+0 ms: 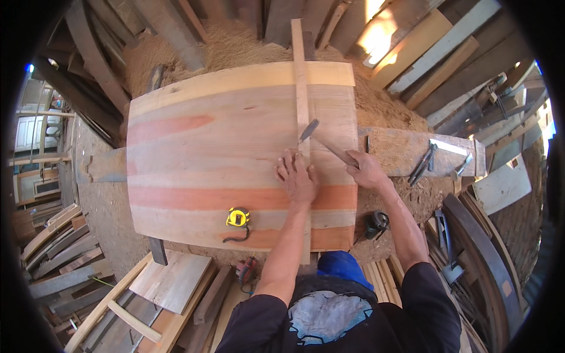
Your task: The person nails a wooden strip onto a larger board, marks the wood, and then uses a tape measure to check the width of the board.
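Here, strip (301, 94) overhanging panel (206, 153) edges, room leftward

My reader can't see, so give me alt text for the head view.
A person's right-hand grip holds a hammer over a wooden strip lying across a broad panel, with the left-hand grip on the strip. A yellow tape measure rests on the panel.

The left hand (299, 181) is covering part of the wooden strip (301, 88), and the left forearm (283, 244) is hiding more below. The right hand (367, 170) is concealing the hammer (331, 147) at its handle end. Details at the left fingertips are looking too small to read. The board (194, 159) is hiding the bench's middle. The shirt (253, 320) is running off the lower edge, while glare is washing out planks (378, 38) at upper right
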The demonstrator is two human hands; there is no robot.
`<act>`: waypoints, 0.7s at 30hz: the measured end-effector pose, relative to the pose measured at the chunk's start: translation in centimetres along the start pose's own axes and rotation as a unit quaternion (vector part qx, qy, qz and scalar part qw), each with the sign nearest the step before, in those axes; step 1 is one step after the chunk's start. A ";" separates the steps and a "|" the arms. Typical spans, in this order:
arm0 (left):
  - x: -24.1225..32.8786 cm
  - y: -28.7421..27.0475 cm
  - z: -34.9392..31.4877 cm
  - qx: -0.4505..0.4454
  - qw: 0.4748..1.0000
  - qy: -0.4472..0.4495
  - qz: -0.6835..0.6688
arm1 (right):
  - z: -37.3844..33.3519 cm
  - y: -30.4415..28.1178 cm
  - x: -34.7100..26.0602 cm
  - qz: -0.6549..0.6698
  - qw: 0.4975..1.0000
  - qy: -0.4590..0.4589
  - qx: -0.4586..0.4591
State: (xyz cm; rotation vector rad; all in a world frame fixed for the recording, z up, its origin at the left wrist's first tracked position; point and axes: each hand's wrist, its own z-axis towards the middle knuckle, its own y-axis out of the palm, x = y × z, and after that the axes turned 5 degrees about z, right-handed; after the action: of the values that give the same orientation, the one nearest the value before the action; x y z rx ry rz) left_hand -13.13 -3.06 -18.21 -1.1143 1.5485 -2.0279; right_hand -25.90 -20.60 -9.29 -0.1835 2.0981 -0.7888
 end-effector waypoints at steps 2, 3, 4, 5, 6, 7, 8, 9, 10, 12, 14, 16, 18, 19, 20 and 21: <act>-0.1 0.1 0.1 -0.003 1.000 0.013 0.011 | -1.6 0.4 2.4 0.105 0.986 0.007 0.131; -0.5 0.2 -0.3 -0.012 1.000 -0.004 0.018 | -2.3 0.9 3.5 0.095 0.984 0.031 0.146; -0.9 0.4 -0.4 -0.020 0.999 -0.015 0.023 | -2.4 1.6 4.7 0.068 0.975 0.084 0.193; -1.0 0.3 -0.3 -0.030 0.999 -0.003 0.009 | -2.7 1.8 6.5 0.042 0.961 0.134 0.239; -0.8 0.0 0.0 -0.034 0.999 0.007 0.001 | -3.3 1.4 8.3 0.035 0.954 0.149 0.258; -0.5 -0.1 0.0 -0.035 0.999 0.024 -0.009 | -3.9 1.3 9.7 0.022 0.950 0.181 0.254; -0.2 0.0 -0.1 -0.027 0.999 0.018 0.024 | -4.7 1.2 10.9 0.012 0.945 0.214 0.247; 0.1 0.1 -0.2 -0.019 0.998 0.010 0.060 | -5.6 1.3 11.7 0.016 0.940 0.223 0.257; 0.3 0.3 -0.3 -0.020 0.998 0.021 0.057 | -6.5 1.3 12.5 0.020 0.939 0.249 0.235; -0.1 0.1 -0.2 -0.024 0.996 0.011 0.086 | -7.2 1.2 12.9 0.035 0.938 0.274 0.209; -0.1 0.1 0.0 -0.032 0.995 0.006 0.094 | -7.8 0.4 13.5 -0.149 0.887 0.240 0.364; -0.3 -0.1 -0.5 -0.047 0.993 0.001 0.106 | -7.6 -1.7 16.5 -0.129 0.843 0.307 0.423; -0.6 0.3 -0.3 -0.035 0.995 0.011 0.096 | -6.5 -3.4 19.7 -0.056 0.826 0.419 0.373; -0.6 0.3 -0.1 -0.029 0.994 0.009 0.103 | -6.0 -3.4 21.1 -0.050 0.830 0.412 0.371; -0.3 0.3 -0.1 -0.033 0.995 0.012 0.096 | -5.9 -3.3 22.6 -0.020 0.833 0.430 0.347; -0.2 0.2 -0.2 -0.036 0.995 0.013 0.088 | -5.7 -3.3 23.8 0.009 0.836 0.446 0.320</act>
State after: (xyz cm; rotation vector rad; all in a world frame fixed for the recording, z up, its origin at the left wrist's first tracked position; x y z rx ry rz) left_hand -13.18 -2.92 -18.53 -0.9438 1.6808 -1.8906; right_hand -45.46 -29.96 -21.05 0.7019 2.4790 -1.7549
